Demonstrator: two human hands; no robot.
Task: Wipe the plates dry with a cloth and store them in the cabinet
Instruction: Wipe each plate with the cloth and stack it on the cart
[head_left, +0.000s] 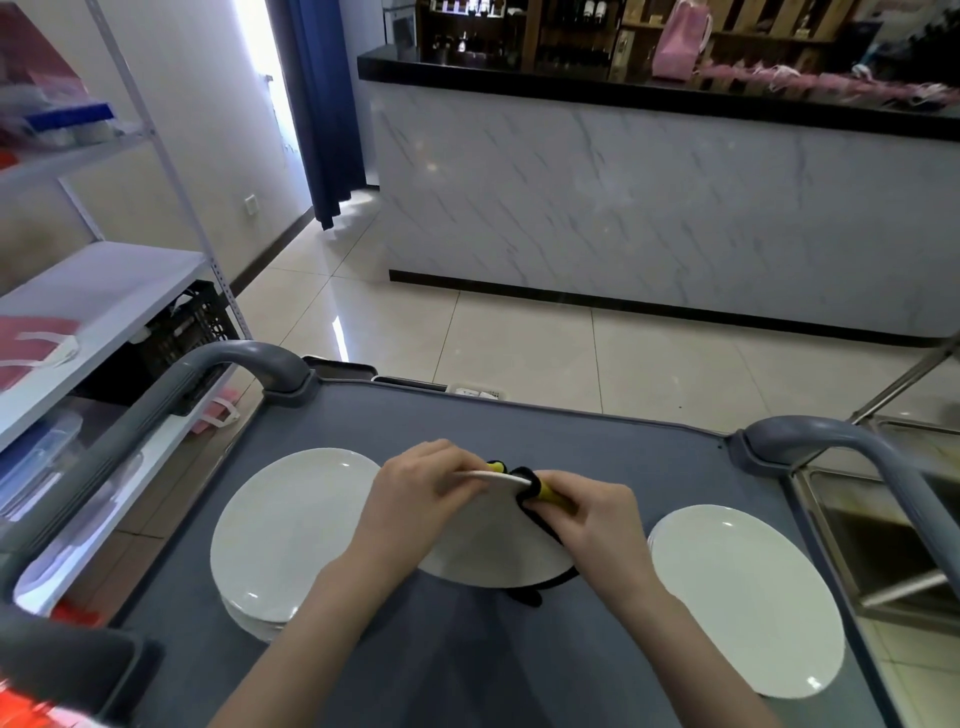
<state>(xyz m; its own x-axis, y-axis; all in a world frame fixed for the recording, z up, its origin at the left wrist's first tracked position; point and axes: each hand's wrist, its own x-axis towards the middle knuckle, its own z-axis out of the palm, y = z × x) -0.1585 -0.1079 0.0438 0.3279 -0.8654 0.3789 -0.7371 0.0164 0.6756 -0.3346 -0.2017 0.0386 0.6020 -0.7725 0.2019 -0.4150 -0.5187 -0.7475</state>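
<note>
Left hand (415, 493) grip pinches the far rim of a tilted plate (493, 551). Right hand (592, 519) grip presses a black-and-yellow cloth (535, 491) over that rim. Held plate sits above the grey counter (597, 436), between a plate stack (291, 530) left and a single plate (743, 597) right. Counter beyond the held plate is bare to its far edge.

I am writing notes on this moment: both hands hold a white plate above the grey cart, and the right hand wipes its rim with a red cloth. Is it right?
Not quite: the cloth is yellow and black, not red, as the head view shows. The left hand and right hand do hold the white plate above the grey cart.
</note>
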